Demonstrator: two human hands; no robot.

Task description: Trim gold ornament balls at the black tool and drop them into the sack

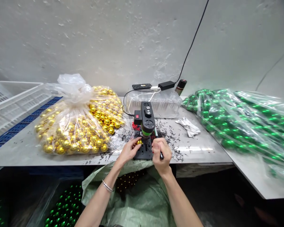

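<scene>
A black bench press machine (148, 116) with a green band near its lower end stands on a slotted black base plate (144, 154). Under its head, my left hand (130, 148) pinches a shiny gold ball (139, 142) between thumb and fingers. My right hand (162, 154) is wrapped round the machine's black lever handle (161, 155), to the right of the base. The contact between the ball and the press head is too small to make out. Black shreds (172, 145) lie scattered about the base.
Clear bags of gold balls (71, 135) stand at left, beside a white crate (16, 97). Bags of green balls (241, 119) lie at right. Behind the machine are a clear plastic box (165, 105) and a power adapter (166, 85). White gloves (188, 126) lie nearby; a green sack (137, 201) hangs open below.
</scene>
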